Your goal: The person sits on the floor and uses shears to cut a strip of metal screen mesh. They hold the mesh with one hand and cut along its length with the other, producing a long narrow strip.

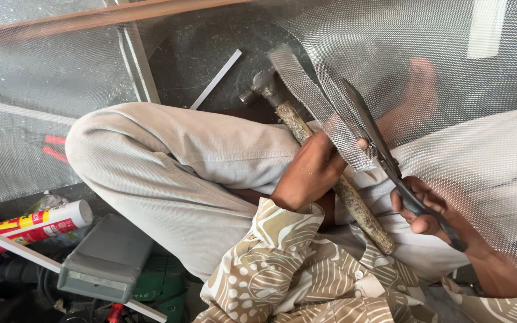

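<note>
Centre frame, your left hand [309, 173] is pinching the mesh strip [324, 113] taut while your right hand [426, 209], fingers closed around the shears [384, 152], is cutting.

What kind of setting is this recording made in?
Likely a floor-level workshop or site for fitting window screens: wire mesh being cut with shears, a hammer resting on the lap, and a sealant tube nearby.

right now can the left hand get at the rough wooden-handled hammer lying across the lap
Probably yes. The left hand lies right against the rough wooden handle of the hammer, nothing between them, but its fingers pinch a grey mesh strip, so it would have to let go first.
</note>
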